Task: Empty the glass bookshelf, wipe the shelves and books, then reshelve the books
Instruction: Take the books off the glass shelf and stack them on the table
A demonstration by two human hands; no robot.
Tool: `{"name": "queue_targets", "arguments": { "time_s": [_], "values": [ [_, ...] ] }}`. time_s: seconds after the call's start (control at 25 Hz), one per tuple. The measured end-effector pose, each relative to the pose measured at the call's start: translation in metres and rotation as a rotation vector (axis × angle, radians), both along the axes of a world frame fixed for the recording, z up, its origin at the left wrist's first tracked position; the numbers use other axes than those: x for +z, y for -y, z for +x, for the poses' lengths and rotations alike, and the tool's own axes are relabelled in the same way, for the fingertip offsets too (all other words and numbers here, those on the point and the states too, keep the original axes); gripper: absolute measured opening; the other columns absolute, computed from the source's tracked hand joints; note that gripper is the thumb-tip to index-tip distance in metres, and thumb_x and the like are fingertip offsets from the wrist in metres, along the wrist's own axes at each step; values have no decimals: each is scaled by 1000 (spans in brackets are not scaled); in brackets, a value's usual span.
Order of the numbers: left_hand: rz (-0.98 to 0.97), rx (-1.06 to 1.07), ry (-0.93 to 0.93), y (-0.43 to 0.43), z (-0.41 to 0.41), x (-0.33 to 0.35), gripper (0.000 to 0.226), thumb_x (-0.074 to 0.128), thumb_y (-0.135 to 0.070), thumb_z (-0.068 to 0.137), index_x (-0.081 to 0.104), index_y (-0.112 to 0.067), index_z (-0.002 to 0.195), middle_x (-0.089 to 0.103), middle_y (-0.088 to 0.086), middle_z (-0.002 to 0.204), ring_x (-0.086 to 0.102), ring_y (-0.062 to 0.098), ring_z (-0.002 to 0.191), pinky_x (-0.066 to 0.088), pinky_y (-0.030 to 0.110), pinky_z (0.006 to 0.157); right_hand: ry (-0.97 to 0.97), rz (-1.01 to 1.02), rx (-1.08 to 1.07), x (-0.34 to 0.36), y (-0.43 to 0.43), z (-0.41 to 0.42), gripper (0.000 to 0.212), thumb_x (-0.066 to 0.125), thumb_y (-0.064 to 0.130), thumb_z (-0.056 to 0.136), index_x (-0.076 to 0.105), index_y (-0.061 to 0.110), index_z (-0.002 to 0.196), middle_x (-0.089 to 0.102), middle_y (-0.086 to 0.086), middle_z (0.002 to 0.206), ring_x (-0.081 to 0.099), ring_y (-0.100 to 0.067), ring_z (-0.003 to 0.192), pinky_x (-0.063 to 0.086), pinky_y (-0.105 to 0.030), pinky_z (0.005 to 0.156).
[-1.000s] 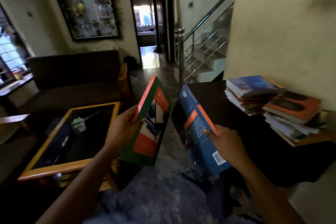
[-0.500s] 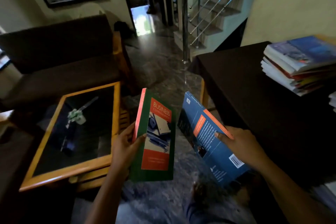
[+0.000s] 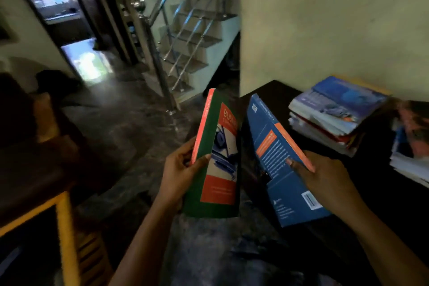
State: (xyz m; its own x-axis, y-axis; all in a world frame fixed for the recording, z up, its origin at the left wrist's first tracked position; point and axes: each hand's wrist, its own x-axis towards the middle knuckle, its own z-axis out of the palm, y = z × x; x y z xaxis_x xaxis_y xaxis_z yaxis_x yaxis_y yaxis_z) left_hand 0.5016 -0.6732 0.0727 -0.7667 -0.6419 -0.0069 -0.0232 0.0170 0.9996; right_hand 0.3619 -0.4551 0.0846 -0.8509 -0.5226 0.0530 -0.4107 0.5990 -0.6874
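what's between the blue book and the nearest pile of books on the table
Only bare dark table, in the head view; the blue book and the pile are apart.

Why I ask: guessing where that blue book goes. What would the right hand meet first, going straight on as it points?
Likely the green book in the left hand: the right hand, gripping the blue book, points up-left toward it. Depth is unclear.

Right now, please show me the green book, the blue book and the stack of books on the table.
green book (image 3: pixel 219 189): head view, lower orange panel of its front cover.
blue book (image 3: pixel 285 193): head view, middle of its back cover.
stack of books (image 3: pixel 343 97): head view, blue cover of the top book.
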Motion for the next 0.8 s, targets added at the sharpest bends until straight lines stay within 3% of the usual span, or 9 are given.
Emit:
{"name": "queue_targets", "arguments": {
  "time_s": [0.24,0.32,0.44,0.52,0.64,0.72,0.8],
  "values": [
    [36,-414,-42,59,-133,17,46,68,-10,80,58,-12,124,72,11,102,70,33,84,56,48,78,-151,68,-438,20,30,-31,28,56,37,89,66,13,96,69,-15,91,63,-36,90,48,-40,75],
    [80,-592,-71,65,-178,22,45,70,-9,79,60,-12,122,71,13,102,69,36,85,56,47,77,-133,76,-616,23,35,-31,28,54,38,90,65,14,99,68,-12,88,63,-34,89,47,-37,74],
    [179,-804,-87,54,-236,26,43,64,0,82,60,-13,123,71,14,104,69,35,87,57,42,73,-127,82,-847,34,36,-25,26,54,35,90,64,12,98,57,3,69,56,-21,67,33,-30,58],
    [247,-927,-50,35,-272,26,44,63,0,82,59,-13,124,70,15,106,69,35,89,56,42,73,-150,160,-974,44,31,-23,28,52,34,92,64,11,103,65,-6,80,59,-26,76,26,-28,60],
    [288,-1044,-59,-2,-319,32,38,62,1,82,62,-10,118,70,16,103,69,32,83,58,40,72,-177,259,-1085,54,24,-36,31,48,36,94,60,14,113,67,-14,104,60,-33,96,29,-28,65],
    [296,-1029,-91,-28,-357,34,31,59,4,84,64,-10,112,73,9,92,69,23,71,57,31,62,-188,281,-1146,56,19,-59,32,47,37,94,59,15,114,66,-14,106,60,-34,98,33,-29,69],
    [281,-972,-91,-45,-401,25,26,62,1,83,67,-16,102,73,6,88,69,24,70,58,35,63,-192,282,-1181,58,15,-87,33,45,37,95,57,13,115,65,-15,102,60,-33,94,34,-28,70]
  ]
}}
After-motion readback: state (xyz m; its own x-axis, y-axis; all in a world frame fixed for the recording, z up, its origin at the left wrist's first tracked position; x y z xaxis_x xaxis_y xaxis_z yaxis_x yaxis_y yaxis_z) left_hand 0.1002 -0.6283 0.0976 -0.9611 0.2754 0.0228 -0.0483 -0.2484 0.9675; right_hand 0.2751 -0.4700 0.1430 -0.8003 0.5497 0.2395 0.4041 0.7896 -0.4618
